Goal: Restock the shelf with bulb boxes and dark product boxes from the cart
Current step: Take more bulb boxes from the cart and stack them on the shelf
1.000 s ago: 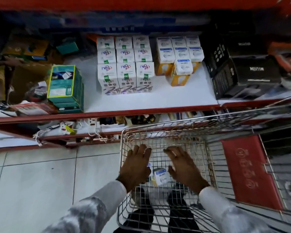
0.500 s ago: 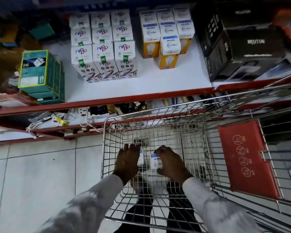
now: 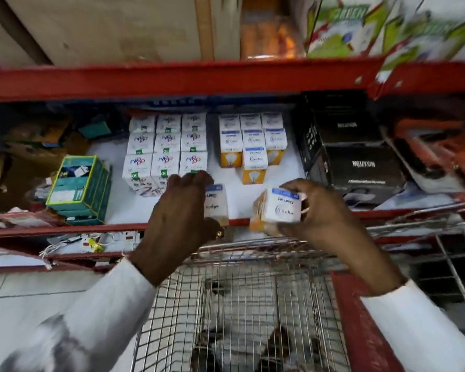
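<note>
My left hand [image 3: 180,210] grips a white-and-orange bulb box [image 3: 216,204] at the front edge of the white shelf [image 3: 231,189]. To its right, my right hand [image 3: 320,210] holds a second bulb box [image 3: 281,208], tilted, over the shelf's red lip. Behind them stand rows of the same white-and-orange bulb boxes [image 3: 253,149] and a block of white bulb boxes [image 3: 167,149] to their left. Dark product boxes [image 3: 357,157] are stacked at the shelf's right. The wire cart [image 3: 239,304] is below my arms; I see no boxes in its basket.
A green box [image 3: 78,186] sits at the shelf's left front, with clutter behind it. A red upper shelf beam [image 3: 172,79] runs overhead, carrying cardboard and green-white boxes. Cables and sockets lie on the lower shelf [image 3: 91,242]. The cart's red flap [image 3: 360,331] is at right.
Both hands closed on bulb boxes in the cart basket and lifted them up to the shelf's front edge. My view tilted upward, showing the upper shelf.
</note>
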A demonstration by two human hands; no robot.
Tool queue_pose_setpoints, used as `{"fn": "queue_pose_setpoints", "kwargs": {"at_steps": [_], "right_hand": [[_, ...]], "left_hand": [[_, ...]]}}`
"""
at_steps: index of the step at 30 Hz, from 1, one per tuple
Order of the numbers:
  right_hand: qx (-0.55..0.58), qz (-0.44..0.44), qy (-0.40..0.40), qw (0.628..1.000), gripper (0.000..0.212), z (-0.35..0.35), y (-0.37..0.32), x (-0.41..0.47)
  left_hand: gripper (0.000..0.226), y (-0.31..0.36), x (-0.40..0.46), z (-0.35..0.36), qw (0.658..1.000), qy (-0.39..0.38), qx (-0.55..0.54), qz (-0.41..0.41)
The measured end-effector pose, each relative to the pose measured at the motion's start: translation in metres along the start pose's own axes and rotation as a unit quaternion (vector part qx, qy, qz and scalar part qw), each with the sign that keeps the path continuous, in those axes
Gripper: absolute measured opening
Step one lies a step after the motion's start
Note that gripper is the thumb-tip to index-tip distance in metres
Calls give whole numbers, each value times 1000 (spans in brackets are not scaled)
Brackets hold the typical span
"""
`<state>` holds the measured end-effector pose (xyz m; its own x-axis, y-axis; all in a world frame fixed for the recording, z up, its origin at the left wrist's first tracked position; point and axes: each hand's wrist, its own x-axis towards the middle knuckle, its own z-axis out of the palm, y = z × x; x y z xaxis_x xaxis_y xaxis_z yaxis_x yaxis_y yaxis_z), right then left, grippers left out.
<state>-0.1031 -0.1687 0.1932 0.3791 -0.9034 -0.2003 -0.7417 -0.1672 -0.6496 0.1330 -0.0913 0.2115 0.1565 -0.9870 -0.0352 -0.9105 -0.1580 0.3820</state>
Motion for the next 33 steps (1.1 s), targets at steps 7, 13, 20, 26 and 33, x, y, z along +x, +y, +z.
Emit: {"fn": "queue_pose_setpoints", "kwargs": {"at_steps": [7,13,20,26,33], "right_hand": [[-74,9,48,996,62,-29,2,82],[-160,1,45,986,59,-14,25,136],[-173,-30,38,984,71,-2,44,167],[-169,-50,37,984,72,6,55,175],[-180,-70,49,980,76,8,57,160]], "left_hand": [[65,22,99,25,999,11,12,-28],[57,16,140,62,999,-9,20,-48],[63,13,159,87,997,-13,23,-72],[59,5,160,98,998,7,13,-59],[56,15,139,94,998,35,28,-39]]}}
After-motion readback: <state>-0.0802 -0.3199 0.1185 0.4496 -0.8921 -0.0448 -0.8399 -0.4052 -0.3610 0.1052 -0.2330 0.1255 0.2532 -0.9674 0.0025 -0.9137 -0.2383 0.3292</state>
